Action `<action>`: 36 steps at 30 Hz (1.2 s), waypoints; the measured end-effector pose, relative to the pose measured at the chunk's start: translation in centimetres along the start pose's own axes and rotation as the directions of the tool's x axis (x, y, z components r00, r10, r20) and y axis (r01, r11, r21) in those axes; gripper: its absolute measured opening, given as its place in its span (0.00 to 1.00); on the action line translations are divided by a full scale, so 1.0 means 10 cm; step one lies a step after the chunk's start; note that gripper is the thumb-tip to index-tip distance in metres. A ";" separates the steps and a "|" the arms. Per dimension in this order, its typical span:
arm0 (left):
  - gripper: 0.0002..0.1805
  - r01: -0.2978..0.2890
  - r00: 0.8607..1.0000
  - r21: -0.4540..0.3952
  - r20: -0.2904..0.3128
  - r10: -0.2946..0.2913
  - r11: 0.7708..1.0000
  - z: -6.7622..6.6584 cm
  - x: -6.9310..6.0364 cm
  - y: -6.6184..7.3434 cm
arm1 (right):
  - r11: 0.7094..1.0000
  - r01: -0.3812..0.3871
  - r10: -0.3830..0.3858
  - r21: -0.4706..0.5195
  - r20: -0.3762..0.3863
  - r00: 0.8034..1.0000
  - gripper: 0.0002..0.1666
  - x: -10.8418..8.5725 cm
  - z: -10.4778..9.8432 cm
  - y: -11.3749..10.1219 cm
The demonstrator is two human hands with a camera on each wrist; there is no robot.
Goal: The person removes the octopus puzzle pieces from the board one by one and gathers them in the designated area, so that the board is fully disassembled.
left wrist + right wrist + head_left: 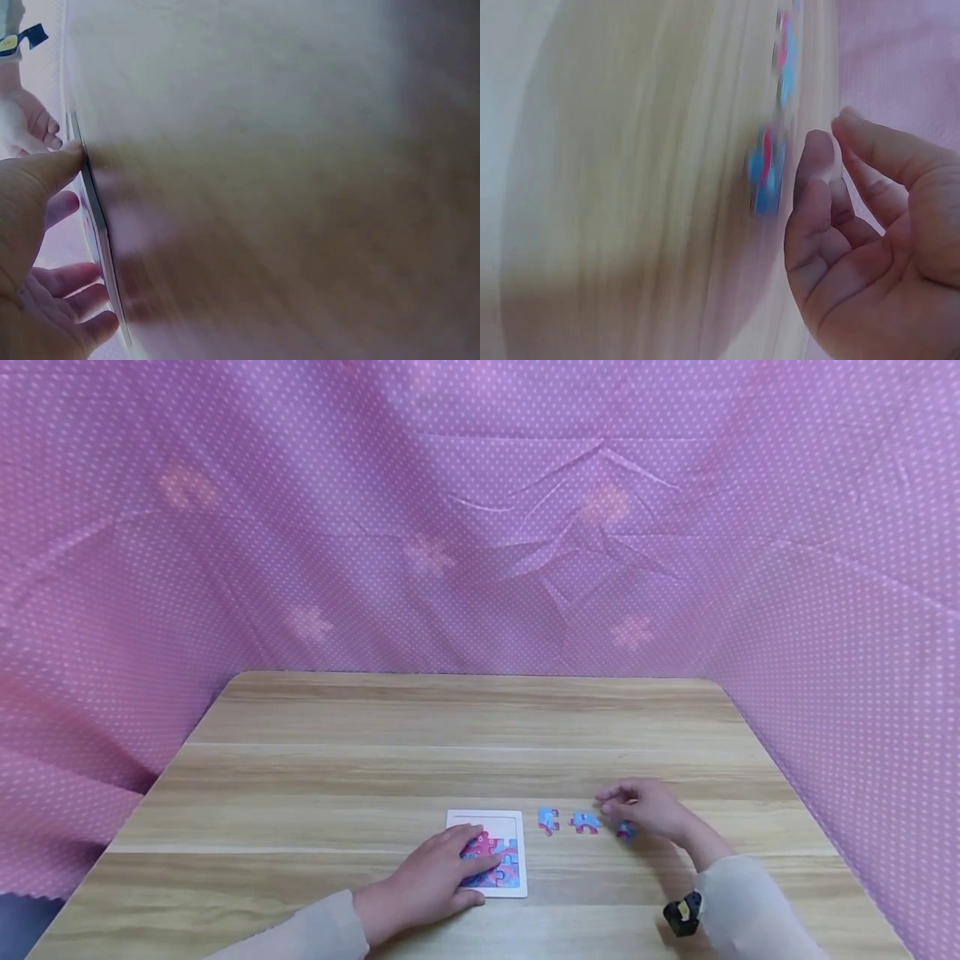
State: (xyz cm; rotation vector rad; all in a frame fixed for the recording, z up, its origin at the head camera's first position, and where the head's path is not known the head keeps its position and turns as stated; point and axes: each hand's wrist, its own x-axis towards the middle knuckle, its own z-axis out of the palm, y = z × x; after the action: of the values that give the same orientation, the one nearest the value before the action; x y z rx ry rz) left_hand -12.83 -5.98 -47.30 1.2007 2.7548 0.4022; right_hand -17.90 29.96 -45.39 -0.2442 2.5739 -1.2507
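A white-framed jigsaw tray (pixel 523 868) lies near the table's front edge, its lower part filled with pink and blue pieces. Across its left side rests my left hand (pixel 442 870), fingers spread over the pieces. In the left wrist view the thumb touches the tray's edge (pixel 96 206). Loose to the right of the tray are a blue-and-pink puzzle piece (pixel 548 819), a second one (pixel 586 823) and a third (pixel 626 832). Just above the third hovers my right hand (pixel 647 810), its fingers bent loosely, with nothing visible between them in the right wrist view.
The wooden table (pixel 375 760) stretches back to a pink dotted curtain (pixel 480 568), which also hangs along both sides. A black device (pixel 682 913) is on the right wrist.
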 end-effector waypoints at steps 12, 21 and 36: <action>0.26 -0.059 0.998 -0.036 -0.040 0.058 0.998 -0.05 -0.14 -0.17 | 0.972 0.035 -0.056 0.232 0.081 0.995 0.16 0.18 0.60 -0.42; 0.25 -0.105 0.993 -0.019 -0.062 0.103 0.994 -0.10 -0.31 -0.31 | 0.970 0.050 -0.082 0.239 0.127 0.989 0.16 0.23 0.97 -0.77; 0.23 -0.092 0.995 -0.048 -0.034 0.091 0.995 -0.10 -0.39 -0.43 | 0.989 0.141 -0.145 0.038 0.148 0.978 0.11 0.30 1.34 -1.05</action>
State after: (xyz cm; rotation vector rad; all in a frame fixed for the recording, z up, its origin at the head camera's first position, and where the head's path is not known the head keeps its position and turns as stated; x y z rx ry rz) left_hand -13.39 -11.88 -47.55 1.3233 2.7066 0.4995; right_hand -16.24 12.75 -45.57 -0.5065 2.4459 -1.2630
